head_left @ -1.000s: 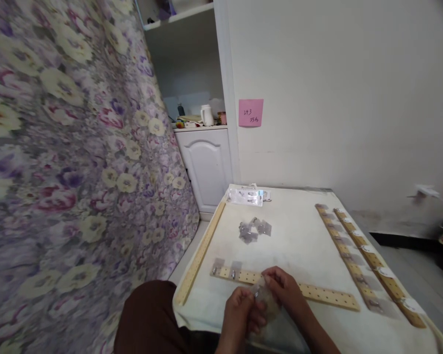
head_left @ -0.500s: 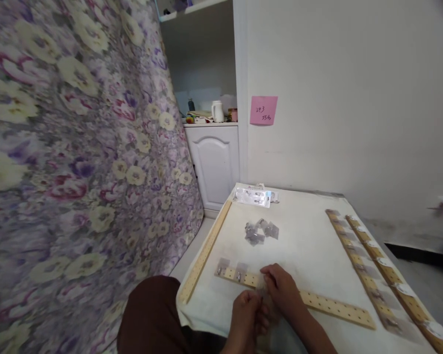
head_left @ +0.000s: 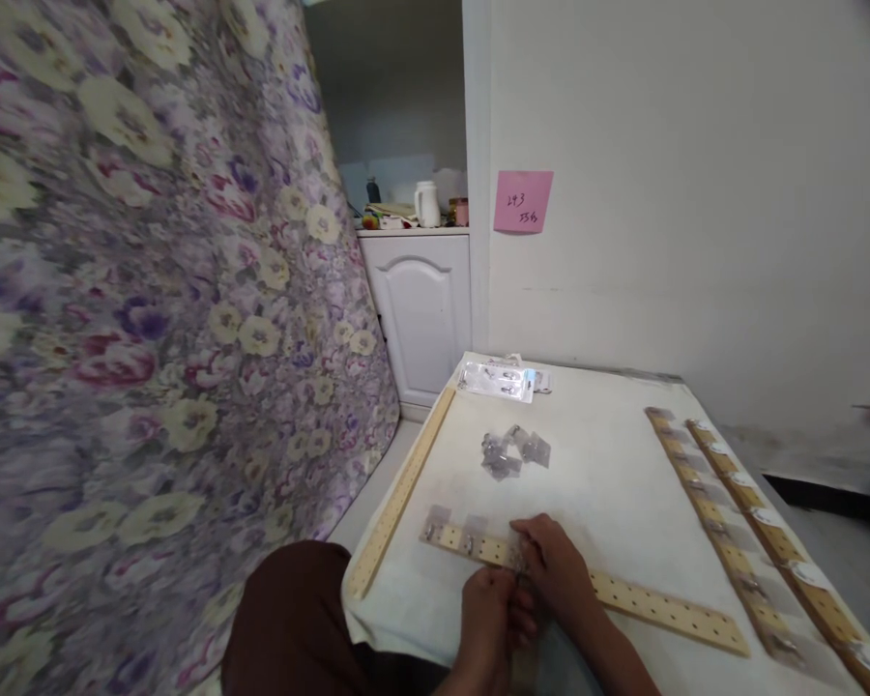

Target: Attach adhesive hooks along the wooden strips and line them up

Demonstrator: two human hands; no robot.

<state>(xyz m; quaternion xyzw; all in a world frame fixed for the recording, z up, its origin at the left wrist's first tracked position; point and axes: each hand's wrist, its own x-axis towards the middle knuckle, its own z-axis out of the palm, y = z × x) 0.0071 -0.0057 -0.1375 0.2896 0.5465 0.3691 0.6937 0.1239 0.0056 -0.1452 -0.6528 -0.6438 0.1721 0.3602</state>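
A light wooden strip with rows of holes (head_left: 659, 604) lies across the front of the white cloth. Two clear squares with small metal hooks, a left one (head_left: 436, 525) and another beside it (head_left: 473, 534), sit on its left end. Another clear hook square (head_left: 516, 554) is over the strip, partly hidden by my fingers. My left hand (head_left: 487, 609) is closed, thumb and forefinger pinching at its lower edge. My right hand (head_left: 551, 561) comes from the right, its bent fingers pressed against the same square. The small metal part is mostly hidden.
Loose clear hook squares (head_left: 511, 452) lie in a heap mid-table, with flat clear packaging (head_left: 497, 380) behind. A bare holed strip (head_left: 398, 503) lines the left edge. On the right lie a strip with hook squares (head_left: 729, 551) and one with white round pieces (head_left: 768, 541).
My left hand has moved slightly up and closer to my right hand at the clear square. The right hand stays nearly in place. The view has shifted slightly.
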